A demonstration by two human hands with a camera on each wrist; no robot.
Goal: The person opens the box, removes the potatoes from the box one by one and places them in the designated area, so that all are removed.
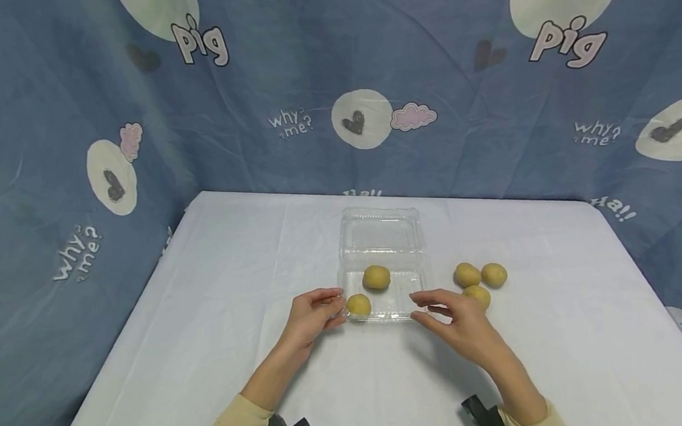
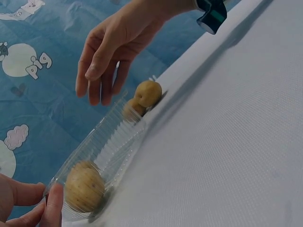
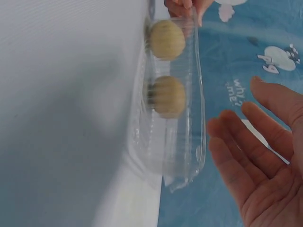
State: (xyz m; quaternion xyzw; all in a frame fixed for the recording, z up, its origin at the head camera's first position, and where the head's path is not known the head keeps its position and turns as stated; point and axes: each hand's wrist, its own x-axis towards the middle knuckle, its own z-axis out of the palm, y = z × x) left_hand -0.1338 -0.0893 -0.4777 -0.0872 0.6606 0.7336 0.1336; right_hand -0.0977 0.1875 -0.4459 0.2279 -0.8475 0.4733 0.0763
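A clear plastic clamshell container (image 1: pixel 404 287) lies on the table, its lid (image 1: pixel 380 231) folded back away from me. Two potatoes are inside: one near the middle (image 1: pixel 376 277), the other in the near left corner (image 1: pixel 358 305). My left hand (image 1: pixel 312 315) pinches the container's left rim between thumb and fingers, as the left wrist view also shows. Near the right rim is my right hand (image 1: pixel 461 321), fingers spread and slightly bent. In the right wrist view this hand (image 3: pixel 265 165) holds nothing and stays apart from the container wall.
Right of the container, three more potatoes (image 1: pixel 467 274) sit close together; my right hand partly covers the nearest one (image 1: pixel 477 296). A white cloth covers the table (image 1: pixel 247 248). Blue printed fabric (image 1: pixel 279 63) hangs behind and at the sides.
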